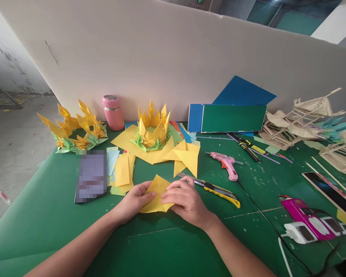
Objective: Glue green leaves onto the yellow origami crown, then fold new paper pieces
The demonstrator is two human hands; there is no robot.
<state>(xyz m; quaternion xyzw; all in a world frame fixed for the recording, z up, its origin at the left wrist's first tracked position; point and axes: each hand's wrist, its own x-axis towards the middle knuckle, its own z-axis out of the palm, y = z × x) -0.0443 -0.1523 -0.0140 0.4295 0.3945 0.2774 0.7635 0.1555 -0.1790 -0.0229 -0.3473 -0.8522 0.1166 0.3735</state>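
Between my two hands is a sheet of yellow paper point(156, 194) with crease lines, one corner pointing away from me. My left hand point(136, 200) pinches its left side between thumb and fingers. On the right side, my right hand point(187, 198) has its fingers bent over the paper's edge; its thumb is hidden. A yellow utility knife point(216, 189) lies just beyond my right hand. Past the paper stand a folded yellow paper crown point(153, 132) with green leaves and some loose yellow sheets point(187, 156). Smaller yellow pieces point(122, 170) are stacked near my left hand.
A second paper crown point(74, 129), a pink flask point(113, 113) and a blurred tablet-like object point(91, 177) are at left. Rightward lie a pink glue gun point(226, 164) with its cord, a magenta power strip point(308, 219), a phone point(331, 194) and wooden stick models point(296, 119).
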